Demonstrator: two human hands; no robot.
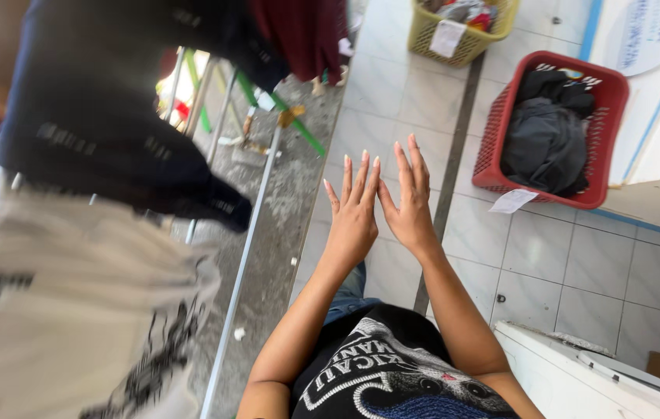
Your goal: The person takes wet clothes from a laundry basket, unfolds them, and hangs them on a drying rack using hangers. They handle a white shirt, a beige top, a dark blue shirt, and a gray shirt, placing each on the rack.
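Both hands, left hand (351, 217) and right hand (410, 203), are spread open and hold nothing. The red basket (601, 132) of dark clothes (545, 140) sits off to the right, nearer the right hand.

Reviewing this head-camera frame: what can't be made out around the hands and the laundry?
- Palms of left hand and right hand: turned away, only backs show.
- Hanging clothes: blurred, too close.
- Red basket: lower contents hidden beneath dark clothes.
- Yellow basket: cut by top edge.

Open tiled floor (400, 101) ahead, hanging clothes (97, 132) crowding left, red basket (551, 124) blocking right
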